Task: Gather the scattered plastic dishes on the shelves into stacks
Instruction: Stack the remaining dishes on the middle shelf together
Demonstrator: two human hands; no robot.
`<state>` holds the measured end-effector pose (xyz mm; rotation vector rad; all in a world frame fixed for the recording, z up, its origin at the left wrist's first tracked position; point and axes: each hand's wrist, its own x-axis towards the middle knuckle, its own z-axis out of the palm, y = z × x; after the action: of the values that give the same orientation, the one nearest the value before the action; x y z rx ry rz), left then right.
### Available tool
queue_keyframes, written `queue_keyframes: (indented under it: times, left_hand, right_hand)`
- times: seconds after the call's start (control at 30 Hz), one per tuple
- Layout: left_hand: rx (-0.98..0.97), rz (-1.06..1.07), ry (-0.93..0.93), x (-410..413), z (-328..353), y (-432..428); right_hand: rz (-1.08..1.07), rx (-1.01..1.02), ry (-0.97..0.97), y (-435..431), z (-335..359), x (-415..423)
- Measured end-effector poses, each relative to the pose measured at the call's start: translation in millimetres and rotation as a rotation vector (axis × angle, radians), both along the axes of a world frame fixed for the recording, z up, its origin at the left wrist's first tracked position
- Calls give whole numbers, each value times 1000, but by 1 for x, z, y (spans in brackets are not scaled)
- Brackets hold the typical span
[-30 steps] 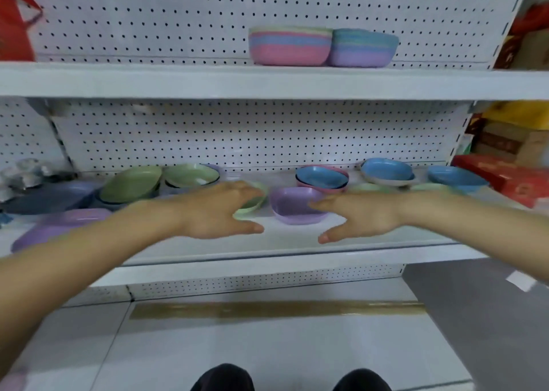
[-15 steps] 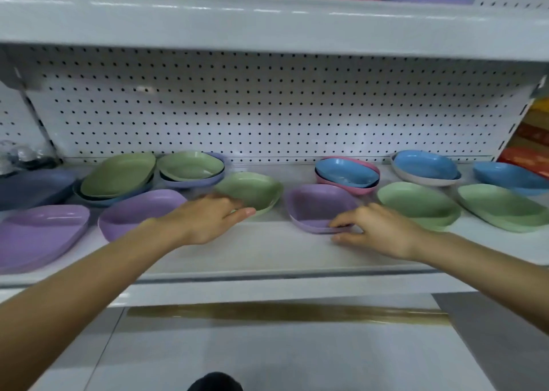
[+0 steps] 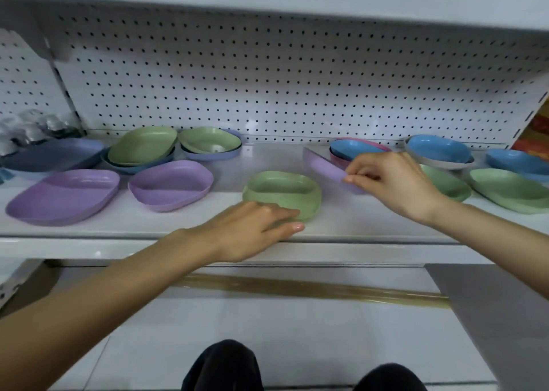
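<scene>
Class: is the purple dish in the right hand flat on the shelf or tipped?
Tipped: the right hand pinches the purple dish by its rim; it slants steeply.

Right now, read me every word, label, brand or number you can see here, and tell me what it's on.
No text can be read.
The green dish, the tilted purple dish, the shelf and the pegboard show no print.
The red and yellow packaging at the right edge is cut off and blurred: unreadable.
</scene>
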<state>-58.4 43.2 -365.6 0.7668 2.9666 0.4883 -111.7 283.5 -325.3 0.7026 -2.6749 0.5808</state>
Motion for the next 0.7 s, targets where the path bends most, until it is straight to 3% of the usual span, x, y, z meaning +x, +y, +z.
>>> queue_keyframes:
  times: [0.13, 0.27, 0.5, 0.7]
  left_hand:
    - [98, -15, 132, 12, 6, -14]
    - [171, 218, 226, 11, 12, -70]
    - [128, 483, 159, 19, 6, -128]
    - [67, 531, 115, 13, -8, -137]
  right_hand:
    - [65, -13, -16, -26, -3, 8]
    - [138, 55, 11, -57, -14, 20]
    - [157, 230, -74, -82, -26, 14]
    - [228, 276, -253, -79, -30, 5]
